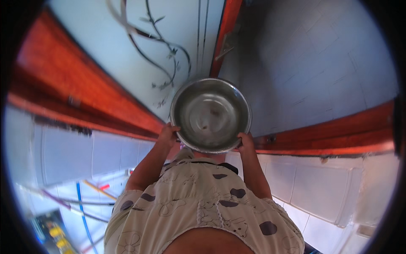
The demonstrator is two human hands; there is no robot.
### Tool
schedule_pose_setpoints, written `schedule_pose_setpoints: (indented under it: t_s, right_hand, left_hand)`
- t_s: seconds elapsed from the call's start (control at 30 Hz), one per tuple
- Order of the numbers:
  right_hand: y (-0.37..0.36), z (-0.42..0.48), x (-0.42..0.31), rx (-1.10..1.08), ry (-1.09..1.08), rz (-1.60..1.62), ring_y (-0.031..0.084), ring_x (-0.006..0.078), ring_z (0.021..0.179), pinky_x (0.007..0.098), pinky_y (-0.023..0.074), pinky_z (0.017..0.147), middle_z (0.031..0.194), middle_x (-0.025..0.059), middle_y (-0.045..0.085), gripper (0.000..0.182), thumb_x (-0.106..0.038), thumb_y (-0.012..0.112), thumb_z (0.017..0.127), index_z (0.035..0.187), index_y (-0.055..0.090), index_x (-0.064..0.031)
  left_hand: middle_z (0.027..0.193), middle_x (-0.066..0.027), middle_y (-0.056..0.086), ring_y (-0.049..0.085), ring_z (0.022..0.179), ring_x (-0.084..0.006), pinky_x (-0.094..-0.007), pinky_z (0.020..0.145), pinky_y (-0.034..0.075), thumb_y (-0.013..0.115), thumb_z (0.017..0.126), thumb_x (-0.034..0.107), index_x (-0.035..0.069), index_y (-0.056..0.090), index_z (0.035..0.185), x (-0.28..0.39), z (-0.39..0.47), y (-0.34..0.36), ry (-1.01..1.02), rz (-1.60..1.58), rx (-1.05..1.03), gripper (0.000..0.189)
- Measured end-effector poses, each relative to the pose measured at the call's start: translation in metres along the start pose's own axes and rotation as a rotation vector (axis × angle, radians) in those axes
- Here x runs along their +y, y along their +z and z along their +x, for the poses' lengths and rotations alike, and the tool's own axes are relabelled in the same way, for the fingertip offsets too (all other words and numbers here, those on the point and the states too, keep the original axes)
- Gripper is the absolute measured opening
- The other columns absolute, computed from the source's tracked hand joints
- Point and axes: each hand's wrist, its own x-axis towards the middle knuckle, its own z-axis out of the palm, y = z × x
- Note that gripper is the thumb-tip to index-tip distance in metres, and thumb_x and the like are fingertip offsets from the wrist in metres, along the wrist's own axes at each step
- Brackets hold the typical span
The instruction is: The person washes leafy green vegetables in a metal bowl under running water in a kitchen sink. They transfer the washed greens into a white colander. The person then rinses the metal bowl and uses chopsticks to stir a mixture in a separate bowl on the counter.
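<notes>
A round stainless-steel basin (212, 111) is held out in front of my body, its inside facing the camera. My left hand (168, 135) grips the rim at the lower left, thumb over the edge. On the lower right of the rim, my right hand (246, 141) holds on the same way. Small dark spots show on the basin's bottom, and I cannot tell whether it holds a little water. The fingers under the rim are hidden by the basin.
An orange-red wooden door frame (133, 116) surrounds me on both sides. Ahead stands a door with a pale panel (127, 63) bearing a branch pattern, and a door handle (224, 53). A tiled wall (330, 70) lies beyond. Hoses or poles (81, 203) stand behind at left.
</notes>
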Motion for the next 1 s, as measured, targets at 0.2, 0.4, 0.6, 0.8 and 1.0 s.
schedule_pose_setpoints:
  t_s: [0.2, 0.4, 0.6, 0.8, 1.0]
  right_hand:
    - [-0.01, 0.056, -0.029, 0.178, -0.019, 0.058, 0.058, 0.0314, 0.094, 0.0451, 0.0524, 0.077, 0.104, 0.014, 0.056, 0.056, 0.004, 0.054, 0.062, 0.117, 0.048, -0.0045]
    - [0.022, 0.072, -0.073, 0.319, -0.066, 0.08, 0.058, 0.0309, 0.094, 0.0418, 0.0519, 0.079, 0.104, 0.0138, 0.057, 0.059, 0.005, 0.054, 0.062, 0.12, 0.048, -0.0036]
    - [-0.006, 0.134, -0.094, 0.251, -0.09, 0.073, 0.058, 0.0275, 0.091, 0.0385, 0.0512, 0.074, 0.104, 0.0123, 0.058, 0.06, 0.007, 0.052, 0.061, 0.121, 0.049, -0.0017]
    - [-0.003, 0.226, -0.143, 0.134, -0.081, 0.015, 0.058, 0.0256, 0.088, 0.036, 0.0505, 0.073, 0.103, 0.0115, 0.058, 0.058, 0.008, 0.051, 0.062, 0.12, 0.051, -0.0005]
    - [0.034, 0.302, -0.186, 0.073, -0.102, -0.069, 0.059, 0.0275, 0.088, 0.0373, 0.0513, 0.076, 0.102, 0.013, 0.059, 0.059, 0.009, 0.052, 0.061, 0.12, 0.049, 0.0005]
  left_hand:
    - [0.107, -0.0161, 0.06, 0.061, 0.096, -0.0287, -0.0384, 0.087, 0.051, 0.054, 0.075, -0.009, -0.002, 0.052, 0.113, 0.019, 0.081, 0.031, -0.04, -0.043, -0.234, 0.038]
    - [0.108, -0.0153, 0.061, 0.06, 0.1, -0.0271, -0.0382, 0.091, 0.048, 0.056, 0.075, -0.008, -0.004, 0.052, 0.113, 0.026, 0.142, 0.061, -0.092, -0.024, -0.252, 0.038]
    - [0.113, -0.0143, 0.06, 0.059, 0.104, -0.0269, -0.0407, 0.096, 0.046, 0.057, 0.074, -0.009, -0.003, 0.052, 0.117, 0.009, 0.186, 0.09, -0.134, -0.079, -0.289, 0.044]
    - [0.115, -0.0144, 0.059, 0.057, 0.108, -0.029, -0.0427, 0.1, 0.044, 0.055, 0.072, -0.011, -0.001, 0.051, 0.12, 0.006, 0.236, 0.129, -0.085, -0.144, -0.174, 0.05]
    - [0.115, -0.0144, 0.059, 0.057, 0.107, -0.0288, -0.0423, 0.099, 0.044, 0.056, 0.072, -0.01, -0.001, 0.052, 0.118, 0.016, 0.297, 0.144, -0.034, -0.234, -0.177, 0.046]
